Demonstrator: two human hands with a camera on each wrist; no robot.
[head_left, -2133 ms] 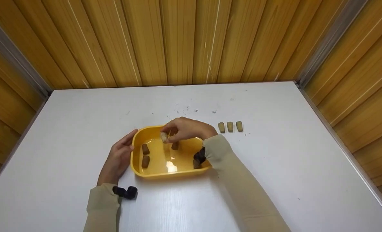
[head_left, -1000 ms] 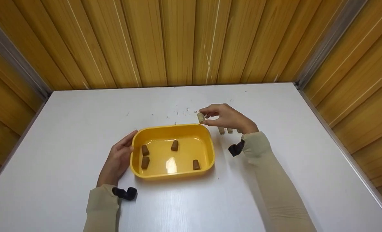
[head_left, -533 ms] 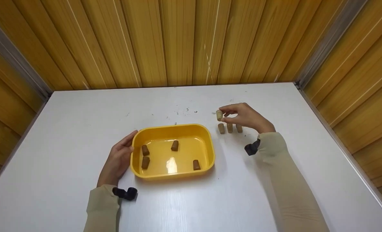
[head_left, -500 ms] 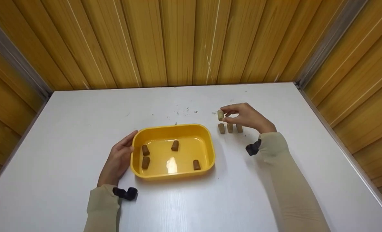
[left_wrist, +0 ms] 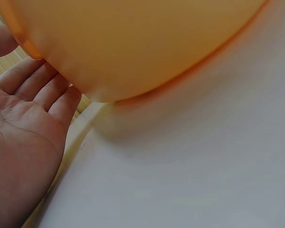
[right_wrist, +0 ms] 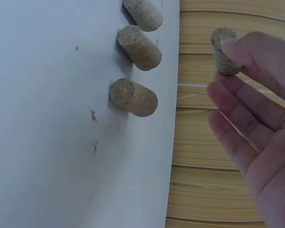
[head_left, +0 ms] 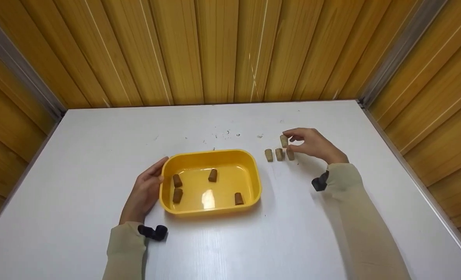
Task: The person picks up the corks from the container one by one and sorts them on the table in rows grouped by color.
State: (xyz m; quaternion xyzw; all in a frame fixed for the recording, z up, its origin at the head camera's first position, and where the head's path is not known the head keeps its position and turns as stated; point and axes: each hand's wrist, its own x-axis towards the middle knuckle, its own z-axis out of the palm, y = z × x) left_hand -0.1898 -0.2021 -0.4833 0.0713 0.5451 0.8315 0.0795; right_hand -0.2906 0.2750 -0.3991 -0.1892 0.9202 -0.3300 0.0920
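Note:
Between thumb and fingertips my right hand (head_left: 314, 144) pinches a light cork (head_left: 284, 141), raised above the table behind a short row of corks. In the right wrist view this cork (right_wrist: 226, 64) is upright in the pinch, the other fingers spread loosely. The row has a left cork (head_left: 269, 155), a middle cork (head_left: 279, 154) and a right cork (head_left: 290, 154), the last partly behind my hand. My left hand (head_left: 146, 190) rests against the left end of a yellow tray (head_left: 211, 212), its nearly straight fingers (left_wrist: 52, 90) touching the outer wall. Several brown-looking corks (head_left: 213, 175) lie inside.
The white table (head_left: 222, 249) reaches back to a ribbed wood-look wall (head_left: 214, 50). Small dark specks (head_left: 228, 132) mark its surface behind the tray. A black wrist camera (head_left: 158, 232) sits on the left wrist, another black camera (head_left: 320, 181) on the right.
My right hand has carried the pinched cork from over the tray to the right, behind the row of corks. The left hand and the tray have stayed in place.

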